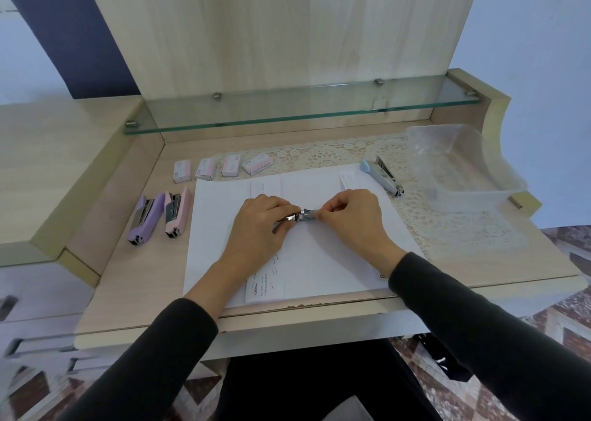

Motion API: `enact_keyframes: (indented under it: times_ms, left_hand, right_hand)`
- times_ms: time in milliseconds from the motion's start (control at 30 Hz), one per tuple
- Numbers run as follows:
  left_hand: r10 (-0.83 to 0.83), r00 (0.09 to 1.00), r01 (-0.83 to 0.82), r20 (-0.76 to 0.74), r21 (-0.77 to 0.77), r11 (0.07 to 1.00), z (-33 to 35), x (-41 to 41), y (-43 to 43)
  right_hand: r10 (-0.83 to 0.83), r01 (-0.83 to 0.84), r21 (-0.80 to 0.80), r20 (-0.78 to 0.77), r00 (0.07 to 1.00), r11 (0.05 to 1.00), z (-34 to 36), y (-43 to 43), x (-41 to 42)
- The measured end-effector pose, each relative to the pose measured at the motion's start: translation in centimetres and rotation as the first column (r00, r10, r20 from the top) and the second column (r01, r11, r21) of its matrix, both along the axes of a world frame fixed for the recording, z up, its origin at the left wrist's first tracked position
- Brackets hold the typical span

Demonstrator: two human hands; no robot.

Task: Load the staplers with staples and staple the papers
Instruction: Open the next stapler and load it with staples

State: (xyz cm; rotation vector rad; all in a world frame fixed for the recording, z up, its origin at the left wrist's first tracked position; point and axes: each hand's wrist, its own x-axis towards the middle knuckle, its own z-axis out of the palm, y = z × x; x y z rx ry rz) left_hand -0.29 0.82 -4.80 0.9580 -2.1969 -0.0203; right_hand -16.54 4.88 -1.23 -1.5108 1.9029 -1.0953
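Note:
My left hand (263, 220) grips a metal stapler (299, 216) over the white papers (319, 254) in the middle of the desk. My right hand (351, 214) pinches the stapler's right end with curled fingertips; most of its body is hidden under my left hand. A purple stapler (144, 219) and a pink stapler (176, 212) lie open side by side left of the papers. A blue stapler (382, 175) lies open at the papers' far right corner. Several small staple boxes (224, 167) stand in a row behind the papers.
A clear plastic container (454, 164) sits at the back right on a lace mat (447, 225). A glass shelf (300, 107) overhangs the rear of the wooden desk (134, 286). The desk's front edge runs just below the papers.

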Motion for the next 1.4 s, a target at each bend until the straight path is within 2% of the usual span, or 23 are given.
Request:
enact_keyframes:
  times_ms: [433, 533, 800, 1000, 1200, 1400]
  left_hand:
    - [0.021, 1.000, -0.022, 0.020, 0.081, 0.996, 0.6, 0.0, 0.6]
    - [0.022, 0.999, -0.025, 0.028, 0.099, 0.995, 0.7, 0.0, 0.6]
    - [0.006, 1.000, -0.008, 0.022, 0.112, 0.994, 0.8, 0.2, 0.7]
    - [-0.004, 1.000, 0.003, 0.016, 0.111, 0.994, 0.8, 0.2, 0.7]
    - [-0.004, 1.000, 0.002, 0.010, 0.137, 0.991, 0.9, 0.2, 0.7]
    - [-0.002, 1.000, 0.001, 0.013, 0.124, 0.992, 0.9, 0.2, 0.8]
  right_hand:
    - [0.058, -0.037, -0.086, 0.254, 0.966, 0.996, 2.0, 1.1, -4.4]
    - [0.008, 0.017, -0.088, 0.278, 0.960, 0.996, 3.2, 0.9, -6.0]
    - [-0.261, 0.266, -0.169, 0.056, 0.964, 0.949, 6.8, -0.5, -12.8]
    - [-0.353, 0.345, -0.073, -0.178, 0.919, 0.936, 6.2, 0.0, -15.6]
    - [-0.313, 0.332, 0.042, -0.239, 0.919, 0.943, 5.1, 0.5, -16.3]
    - [-0.317, 0.320, -0.020, -0.210, 0.925, 0.947, 5.8, 0.3, -16.2]
